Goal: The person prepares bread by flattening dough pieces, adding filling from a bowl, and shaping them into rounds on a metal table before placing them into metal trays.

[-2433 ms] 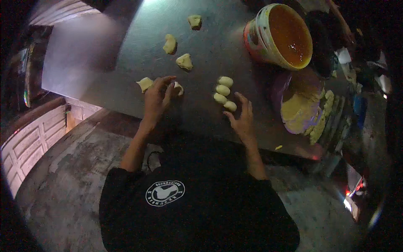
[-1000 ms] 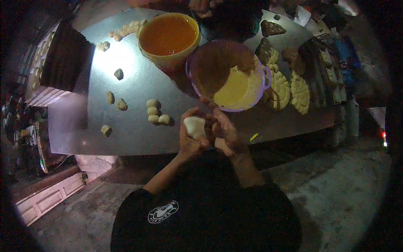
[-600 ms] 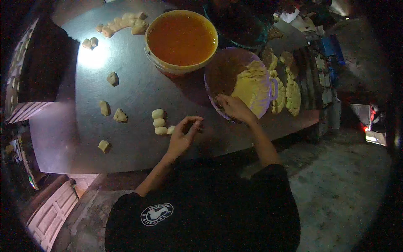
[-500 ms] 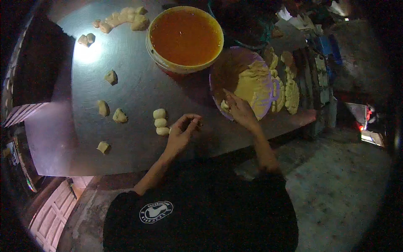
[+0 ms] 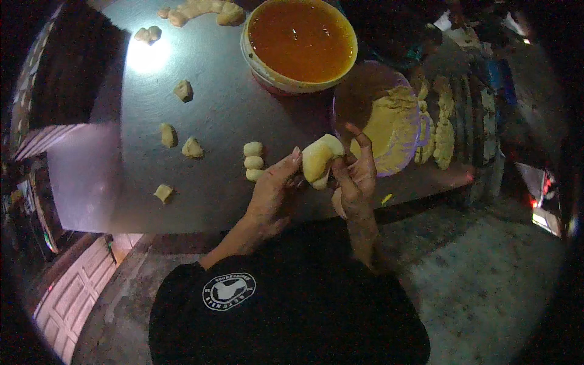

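Between my two hands, a flattened piece of pale dough [image 5: 316,161] with a smear of yellow filling hangs above the table. My left hand [image 5: 271,191] meets its left side, fingers curled and partly hidden. On the other side my right hand [image 5: 356,176] pinches the dough with the thumb, one finger raised. Just left of my left hand, a short row of smooth dough balls [image 5: 253,162] rests on the metal table [image 5: 213,207]. Behind my right hand stands a purple basin [image 5: 420,131] holding yellow paste [image 5: 380,137].
A white bucket [image 5: 258,70] of orange liquid stands at the table's back. Rough dough lumps [image 5: 192,148] are scattered on the left, and a cluster of dough pieces [image 5: 201,8] lies at the far edge. Shaped yellow lumps [image 5: 444,134] line up right of the basin.
My right hand has come from the basin's edge to the left, bringing the dough over to my left hand. The dough now shows opened out with yellow on it. The view has shifted.
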Tool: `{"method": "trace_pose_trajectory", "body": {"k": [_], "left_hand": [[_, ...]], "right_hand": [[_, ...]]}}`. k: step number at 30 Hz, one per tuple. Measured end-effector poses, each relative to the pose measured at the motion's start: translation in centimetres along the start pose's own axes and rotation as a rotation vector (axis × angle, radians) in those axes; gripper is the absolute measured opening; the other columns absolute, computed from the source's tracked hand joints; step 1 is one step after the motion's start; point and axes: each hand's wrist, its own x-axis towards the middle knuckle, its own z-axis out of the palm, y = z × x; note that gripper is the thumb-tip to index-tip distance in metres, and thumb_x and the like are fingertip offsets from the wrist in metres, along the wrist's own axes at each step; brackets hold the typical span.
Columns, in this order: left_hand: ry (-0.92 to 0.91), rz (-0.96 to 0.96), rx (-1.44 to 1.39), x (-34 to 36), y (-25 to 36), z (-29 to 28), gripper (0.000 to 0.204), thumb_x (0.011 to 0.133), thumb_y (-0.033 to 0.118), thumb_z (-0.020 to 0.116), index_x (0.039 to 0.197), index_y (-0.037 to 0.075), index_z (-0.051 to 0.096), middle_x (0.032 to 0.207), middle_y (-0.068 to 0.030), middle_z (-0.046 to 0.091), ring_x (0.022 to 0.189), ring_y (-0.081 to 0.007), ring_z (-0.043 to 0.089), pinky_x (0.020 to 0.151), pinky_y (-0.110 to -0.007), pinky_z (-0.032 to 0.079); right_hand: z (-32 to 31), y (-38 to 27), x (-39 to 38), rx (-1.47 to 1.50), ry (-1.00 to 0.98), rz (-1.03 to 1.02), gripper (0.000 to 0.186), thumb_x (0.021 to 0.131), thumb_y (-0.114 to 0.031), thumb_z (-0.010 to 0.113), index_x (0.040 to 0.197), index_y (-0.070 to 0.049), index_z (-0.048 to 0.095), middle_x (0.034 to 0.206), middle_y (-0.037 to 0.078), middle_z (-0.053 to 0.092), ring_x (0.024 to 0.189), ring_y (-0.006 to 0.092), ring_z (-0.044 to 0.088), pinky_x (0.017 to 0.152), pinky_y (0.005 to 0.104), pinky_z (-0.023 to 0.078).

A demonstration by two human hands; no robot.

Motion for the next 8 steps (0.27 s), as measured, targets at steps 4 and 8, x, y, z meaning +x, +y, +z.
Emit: {"method": "trace_pose_trajectory", "body": {"k": [4, 8], "left_hand": [[0.057, 0.079, -0.118, -1.0, -1.3, 0.4, 0.041, 0.099, 0.039, 0.049, 0.12, 0.005, 0.056, 0.112, -0.0039, 0.06, 0.107, -0.0172, 0.056, 0.097, -0.035, 0.041], [0.021, 0.168, -0.018, -1.6, -4.0, 0.8, 0.047, 0.098, 0.042, 0.051, 0.126, 0.004, 0.052, 0.117, -0.0043, 0.058, 0.113, -0.0173, 0.053, 0.101, -0.035, 0.039]], "right_hand": [[-4.3, 1.4, -1.0, 0.048, -0.217, 0.054, 0.035, 0.09, -0.009, 0.065, 0.121, 0.0, 0.053, 0.119, 0.01, 0.059, 0.104, 0.0169, 0.059, 0.088, 0.0303, 0.051], [-5.2, -2.6, -1.2, -0.612, -0.476, -0.338, 0.053, 0.09, -0.013, 0.066, 0.138, -0.004, 0.046, 0.132, 0.015, 0.052, 0.122, 0.0237, 0.052, 0.098, 0.0335, 0.047]]}}
